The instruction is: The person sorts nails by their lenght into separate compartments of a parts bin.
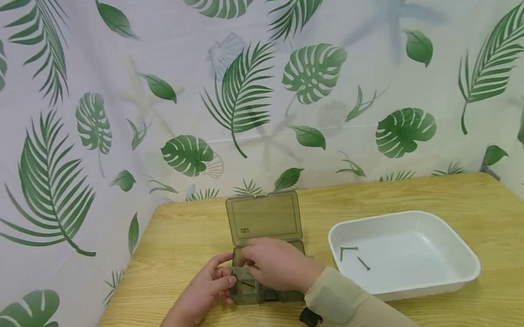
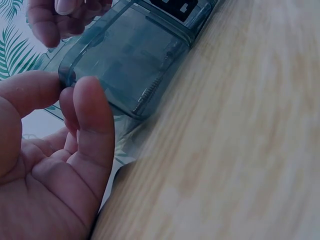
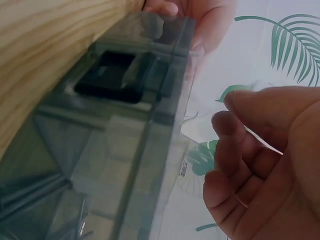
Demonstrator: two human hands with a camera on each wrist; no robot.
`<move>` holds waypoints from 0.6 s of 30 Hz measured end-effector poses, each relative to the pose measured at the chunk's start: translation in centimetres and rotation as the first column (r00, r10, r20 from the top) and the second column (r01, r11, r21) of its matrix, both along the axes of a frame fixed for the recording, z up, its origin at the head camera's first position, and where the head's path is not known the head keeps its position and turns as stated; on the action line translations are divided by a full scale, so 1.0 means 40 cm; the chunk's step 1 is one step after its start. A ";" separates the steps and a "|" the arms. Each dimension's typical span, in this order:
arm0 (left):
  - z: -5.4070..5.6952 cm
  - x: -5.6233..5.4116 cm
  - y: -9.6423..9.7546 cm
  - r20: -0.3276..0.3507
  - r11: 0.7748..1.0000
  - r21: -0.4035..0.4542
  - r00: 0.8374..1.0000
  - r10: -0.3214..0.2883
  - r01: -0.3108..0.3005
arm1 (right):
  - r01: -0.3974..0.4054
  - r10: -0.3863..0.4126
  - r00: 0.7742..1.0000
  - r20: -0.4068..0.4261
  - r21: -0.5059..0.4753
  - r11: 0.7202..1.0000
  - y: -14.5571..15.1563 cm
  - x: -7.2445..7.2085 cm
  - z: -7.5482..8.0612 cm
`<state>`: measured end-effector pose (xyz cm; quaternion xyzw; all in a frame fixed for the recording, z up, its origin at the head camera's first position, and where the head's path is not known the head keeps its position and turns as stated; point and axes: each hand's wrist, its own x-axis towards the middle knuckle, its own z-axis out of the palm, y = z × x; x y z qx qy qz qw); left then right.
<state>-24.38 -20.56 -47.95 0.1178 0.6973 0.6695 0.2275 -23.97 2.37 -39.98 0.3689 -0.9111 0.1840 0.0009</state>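
Observation:
A tinted see-through plastic storage box (image 1: 280,294) stands on the table with its lid (image 1: 264,215) raised at the back. Inside its front left part lies a screw (image 1: 248,283), whose thread shows through the wall in the left wrist view. My left hand (image 1: 203,293) pinches the box's left edge between thumb and fingers. Over the box is my right hand (image 1: 282,263), its fingers loosely bent; in the right wrist view nothing shows between its fingertips (image 3: 222,122). A dark latch (image 3: 115,75) sits on the box's front. The right hand hides part of the inside in the head view.
To the right of the box is a white tray (image 1: 422,284) with a few screws (image 1: 363,263) at its left side. The wooden table (image 1: 192,226) ends at a leaf-patterned cloth (image 1: 255,81) behind and at the sides.

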 end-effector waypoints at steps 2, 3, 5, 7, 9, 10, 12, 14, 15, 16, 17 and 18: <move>-0.002 0.000 0.002 -0.006 1.000 0.001 1.000 0.002 -0.002 | 0.010 -0.010 1.000 0.004 -0.006 1.000 0.009 0.004 0.000; -0.002 0.000 0.003 -0.008 1.000 0.001 1.000 0.002 -0.002 | 0.016 -0.016 1.000 0.006 -0.011 1.000 0.014 0.006 0.000; -0.001 0.000 0.001 -0.007 1.000 0.001 1.000 0.003 -0.003 | 0.022 -0.022 1.000 -0.003 -0.019 1.000 0.023 0.008 0.002; 0.001 0.000 0.001 -0.007 1.000 0.000 1.000 -0.001 0.001 | 0.033 -0.033 0.999 -0.015 -0.021 0.999 0.034 0.010 0.005; 0.003 0.001 0.001 -0.005 1.000 -0.002 1.000 -0.003 0.003 | 0.041 -0.041 0.999 -0.027 -0.028 0.999 0.048 0.011 0.007; 0.003 0.001 0.001 -0.004 1.000 -0.001 1.000 -0.002 0.002 | 0.043 -0.044 0.998 -0.036 -0.028 0.999 0.056 0.011 0.007; 0.002 0.000 0.001 -0.005 1.000 -0.003 1.000 -0.001 0.001 | 0.052 -0.053 0.998 -0.038 -0.034 0.998 0.076 0.012 0.009; -0.001 0.000 0.002 -0.005 1.000 -0.003 1.000 0.003 -0.003 | 0.062 -0.063 0.997 -0.041 -0.034 0.997 0.100 0.013 0.011; -0.002 -0.001 0.002 -0.006 1.000 -0.003 1.000 0.005 -0.005 | 0.071 -0.072 0.996 -0.044 -0.030 0.997 0.113 0.014 0.012; -0.004 -0.001 0.001 -0.006 1.000 -0.004 1.000 0.006 -0.006 | 0.081 -0.082 0.996 -0.040 -0.026 0.996 0.126 0.016 0.013; -0.005 -0.002 0.001 -0.006 1.000 -0.004 1.000 0.006 -0.006 | 0.093 -0.094 0.995 -0.034 -0.028 0.995 0.141 0.018 0.014; -0.007 -0.002 0.002 -0.006 1.000 -0.004 1.000 0.005 -0.005 | 0.105 -0.106 0.994 -0.033 -0.027 0.994 0.156 0.020 0.015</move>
